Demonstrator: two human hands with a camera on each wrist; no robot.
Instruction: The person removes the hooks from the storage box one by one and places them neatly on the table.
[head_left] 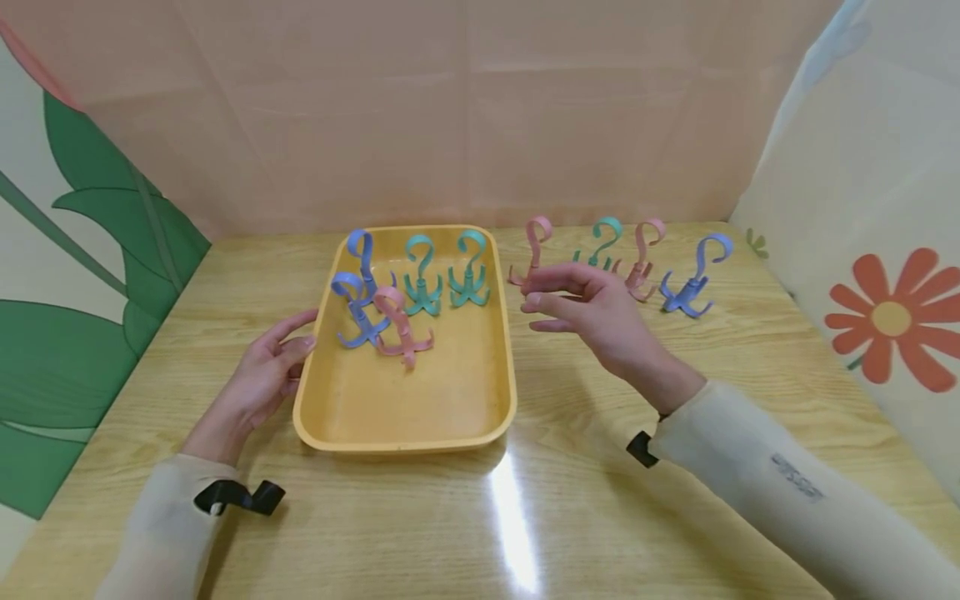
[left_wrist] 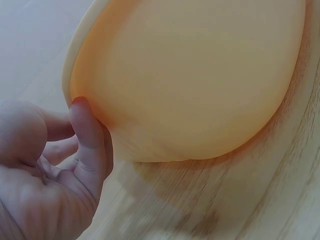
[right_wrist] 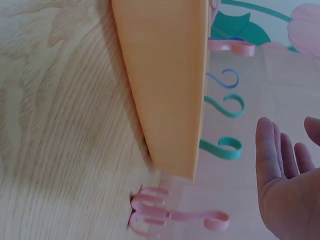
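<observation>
My left hand [head_left: 262,375] holds the left side of a yellow tray [head_left: 405,446]; in the left wrist view its thumb [left_wrist: 87,130] presses against the tray's outer wall. Several pronged plastic hooks stand in the tray: two blue, two green [head_left: 423,292] and a pink one [head_left: 405,333] at the front. My right hand [head_left: 585,312] hovers right of the tray, fingers reaching leftward and holding nothing. Just beyond its fingertips stands a pink hook [head_left: 538,242], its base partly covered in the head view. In the right wrist view, that pink hook [right_wrist: 192,215] is apart from the hand.
Behind my right hand stand a green hook [head_left: 606,237], another pink hook [head_left: 641,271] and a blue hook [head_left: 688,292] on the wooden table [head_left: 405,533]. A pale pink sheet [head_left: 465,125] hangs along the back edge, with patterned sheets at both sides.
</observation>
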